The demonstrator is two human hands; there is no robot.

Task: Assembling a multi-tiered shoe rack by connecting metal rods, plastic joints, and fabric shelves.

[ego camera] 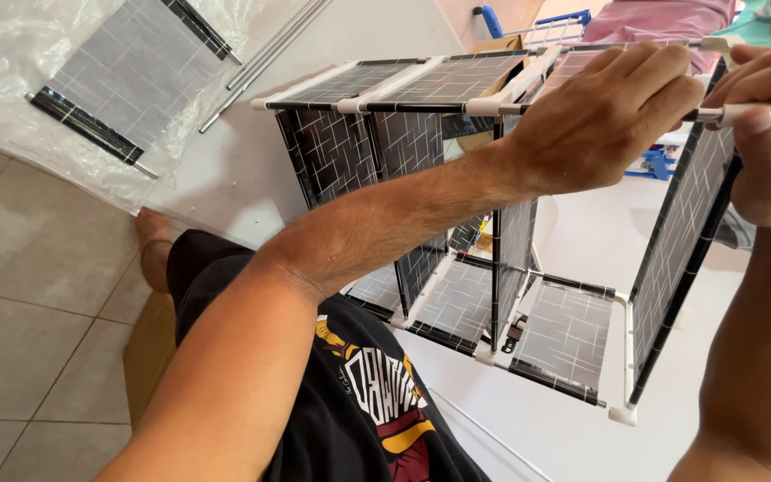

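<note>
Black fabric panels with a pale grid pattern, stretched over thin metal rods and joined by white plastic corner connectors, make up the shelf rack (457, 205) we have between our hands. It hangs tipped on its side above our lap and the white floor sheet (225, 170), not resting squarely on anything we can see.

Our left hand (604, 112) is closed over the top rail, fingers curled round a white connector (493, 107) where the rods meet. Our right hand (769, 125) pinches the end of a rod (738, 113) at the rack's near upper corner, thumb and fingers shut on it.

We judge the rack light but wobbly: the panels are soft and give no support, the rods are slim and may slip out of the push-fit joints if twisted. The rails beside the connectors look like the soundest grip; a panel would only sag.

At the far left corner of the floor a spare panel (131, 76) lies on a clear plastic bag (11, 98), with loose metal rods (269, 49) just beside it. A brown cardboard box (149, 357) stands by our knee on the beige tiles (29, 295).
</note>
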